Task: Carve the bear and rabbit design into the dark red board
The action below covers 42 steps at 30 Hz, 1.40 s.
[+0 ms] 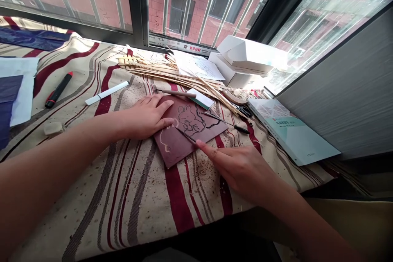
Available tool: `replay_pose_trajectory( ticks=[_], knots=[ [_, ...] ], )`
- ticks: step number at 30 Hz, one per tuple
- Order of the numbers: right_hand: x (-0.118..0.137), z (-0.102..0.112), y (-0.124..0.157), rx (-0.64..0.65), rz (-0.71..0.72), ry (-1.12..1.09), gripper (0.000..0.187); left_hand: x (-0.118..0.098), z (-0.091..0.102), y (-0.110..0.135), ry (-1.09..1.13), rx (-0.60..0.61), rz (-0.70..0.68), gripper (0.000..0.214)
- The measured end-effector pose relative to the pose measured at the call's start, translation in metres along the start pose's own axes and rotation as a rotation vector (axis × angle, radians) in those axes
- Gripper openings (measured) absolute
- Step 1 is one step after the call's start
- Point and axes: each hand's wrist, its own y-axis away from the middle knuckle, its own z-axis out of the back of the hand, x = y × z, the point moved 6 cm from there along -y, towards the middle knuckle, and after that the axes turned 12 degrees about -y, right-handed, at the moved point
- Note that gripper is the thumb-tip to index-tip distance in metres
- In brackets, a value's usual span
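Observation:
A dark red carving block [187,131] with a rabbit outline cut into it lies on the striped cloth [129,188]. My left hand [144,116] lies flat on the block's left edge, fingers stretched out, holding it down. My right hand [239,170] grips a thin carving tool [186,135] whose tip touches the block below the rabbit. The fingers are closed round the tool's handle, which is mostly hidden under the hand.
Another thin tool [227,123] and a pencil [176,93] lie by the block. Bamboo sticks [172,74], papers, white boxes [245,59] and a green booklet [291,131] crowd the back right. A red marker [58,90], white stick [106,93] and eraser [53,128] lie left.

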Motion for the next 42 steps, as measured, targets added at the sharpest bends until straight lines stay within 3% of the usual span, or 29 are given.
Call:
replay_pose_trajectory(
  ticks=[10, 31, 42],
  knots=[
    [-0.006, -0.001, 0.001, 0.067, -0.038, -0.032, 0.060, 0.001, 0.001, 0.000, -0.001, -0.026, -0.004, 0.088],
    [0.003, 0.005, 0.000, 0.032, 0.006, 0.002, 0.060, -0.002, 0.003, 0.002, -0.002, 0.006, 0.021, 0.085],
    [0.001, 0.011, -0.003, 0.058, -0.069, -0.057, 0.056, -0.003, 0.002, 0.000, -0.044, 0.047, 0.021, 0.085]
  ],
)
